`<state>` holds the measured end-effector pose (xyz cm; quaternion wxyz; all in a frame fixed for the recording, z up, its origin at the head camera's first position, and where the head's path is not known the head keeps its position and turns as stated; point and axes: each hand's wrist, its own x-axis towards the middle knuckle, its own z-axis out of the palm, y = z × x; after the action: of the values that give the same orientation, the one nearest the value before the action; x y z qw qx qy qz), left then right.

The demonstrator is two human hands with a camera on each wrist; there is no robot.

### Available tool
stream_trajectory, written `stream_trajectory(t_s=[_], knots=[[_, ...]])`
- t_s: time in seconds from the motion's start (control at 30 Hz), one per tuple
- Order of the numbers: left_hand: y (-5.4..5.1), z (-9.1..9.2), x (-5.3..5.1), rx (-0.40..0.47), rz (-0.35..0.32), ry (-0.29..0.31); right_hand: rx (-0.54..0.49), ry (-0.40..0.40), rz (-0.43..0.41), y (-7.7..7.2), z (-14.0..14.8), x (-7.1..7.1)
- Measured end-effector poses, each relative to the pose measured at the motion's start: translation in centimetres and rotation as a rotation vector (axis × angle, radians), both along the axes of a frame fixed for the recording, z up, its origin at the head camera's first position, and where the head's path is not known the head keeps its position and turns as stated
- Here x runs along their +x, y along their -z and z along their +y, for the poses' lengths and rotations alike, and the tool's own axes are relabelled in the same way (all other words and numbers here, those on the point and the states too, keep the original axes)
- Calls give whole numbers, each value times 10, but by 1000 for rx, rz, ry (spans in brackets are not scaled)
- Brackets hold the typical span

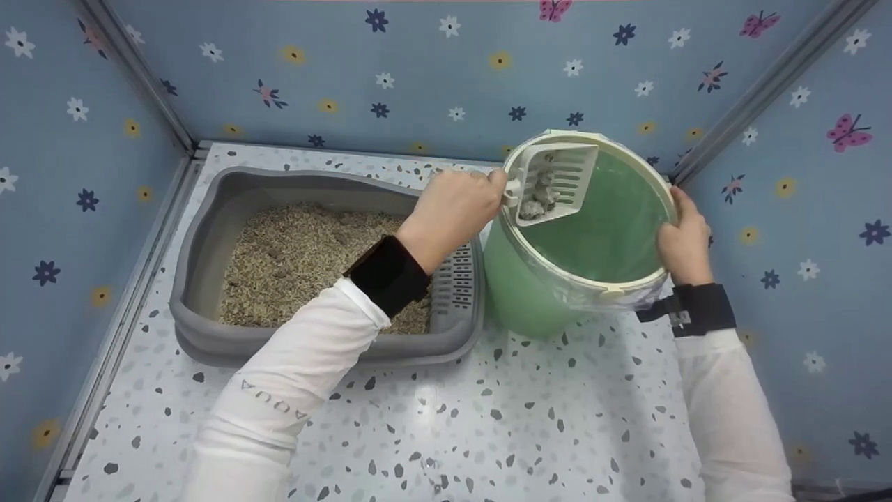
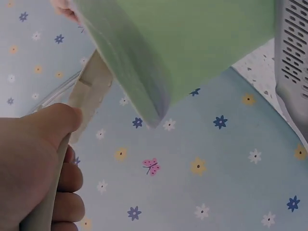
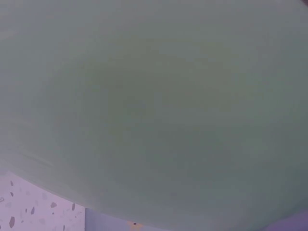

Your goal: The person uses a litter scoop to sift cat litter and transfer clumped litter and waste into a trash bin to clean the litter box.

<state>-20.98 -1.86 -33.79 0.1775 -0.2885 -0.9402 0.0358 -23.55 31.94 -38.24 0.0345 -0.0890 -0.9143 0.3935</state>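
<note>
A: Where to look for the scoop [image 1: 561, 183]?
B: Directly to the right of the left hand [image 1: 456, 209], with the blade over the left part of the mouth of the green bin [image 1: 529, 296]

A: State of the left grip?
B: Clamped on the handle [image 1: 513, 192], with fingers curled around it, as seen also in the left wrist view

A: And the long axis?
B: From the grip towards the right, across the left side of the rim [image 1: 606, 285] and inward. Exact tilt not possible to tell

A: Which hand nearer?
B: Left, already holding. On the opposite side of the bin, the right hand [image 1: 686, 240], with its grip clamped on the rim

A: Most important relation?
B: In my judgement, blade to mouth: inside the outline of the rim, with grey clumps [image 1: 535, 202] on it, close to the handle end

A: Any obstacle?
B: Perhaps the left side of the rim, just below the handle; touching or apart, not possible to tell. Around the rim, also a loose transparent liner [image 1: 627, 301]

A: Other things near?
B: Just to the left of the bin, a grey tray [image 1: 191, 258] with grainy litter [image 1: 300, 258], partly under the left forearm [image 1: 306, 348]. Behind, a flowered blue wall [image 1: 418, 97]
</note>
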Motion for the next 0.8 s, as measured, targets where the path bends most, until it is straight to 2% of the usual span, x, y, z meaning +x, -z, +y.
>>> stream_trajectory(t_s=[0.13, 0.37, 0.57, 0.67, 0.73, 0.8], knots=[[11, 2, 0, -49, 99, 66, -5, 1, 0, -1, -1, -1], [25, 0, 0, -151, 314, 183, -20, 8, -3, -2, -3, -1], [32, -5, 2, -96, 464, 212, 21, 16, 32, -2, -2, -1], [35, -11, 5, -13, 470, 205, 19, 18, 36, -1, -2, -1], [36, -16, 10, 60, 435, 190, 20, 16, 39, -1, -2, -1], [35, -24, 15, 143, 372, 164, 24, 13, 42, 0, -2, 0]])
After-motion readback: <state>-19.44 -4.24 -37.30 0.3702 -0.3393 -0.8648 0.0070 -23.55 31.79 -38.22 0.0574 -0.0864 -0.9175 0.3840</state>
